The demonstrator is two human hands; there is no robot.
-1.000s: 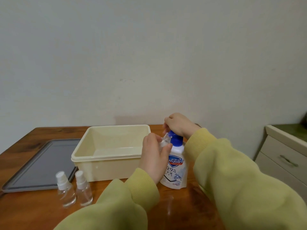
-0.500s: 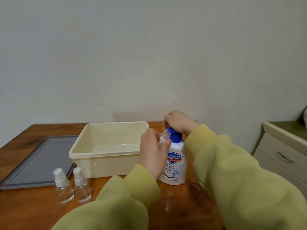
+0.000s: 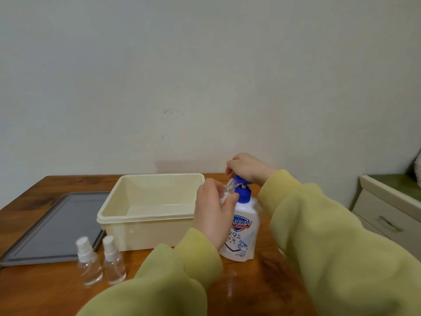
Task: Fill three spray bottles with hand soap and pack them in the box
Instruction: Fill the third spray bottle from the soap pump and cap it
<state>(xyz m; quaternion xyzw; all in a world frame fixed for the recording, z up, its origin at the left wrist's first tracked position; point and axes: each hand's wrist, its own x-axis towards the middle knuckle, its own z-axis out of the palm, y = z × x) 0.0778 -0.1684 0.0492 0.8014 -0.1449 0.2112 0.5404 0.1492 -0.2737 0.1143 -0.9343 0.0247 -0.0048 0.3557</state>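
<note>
Left hand [image 3: 214, 215] is gripping an uncapped clear spray bottle [image 3: 229, 189], mostly hidden by fingers, its neck at the blue pump spout of the white soap bottle [image 3: 245, 226]. Right hand [image 3: 248, 167] is curling over the pump head. Label is showing "eguard" and "9.9%", the rest covered. Fill level possibly low, blurry. Cream plastic box [image 3: 150, 231] is sitting just left on the wooden table [image 3: 34, 290].

The tray [image 3: 52, 226] lies left of the box [image 3: 145, 218] on the table [image 3: 45, 295], the soap bottle [image 3: 245, 226] right. Before them stand two spray bottles [image 3: 89, 263] side by side
</note>
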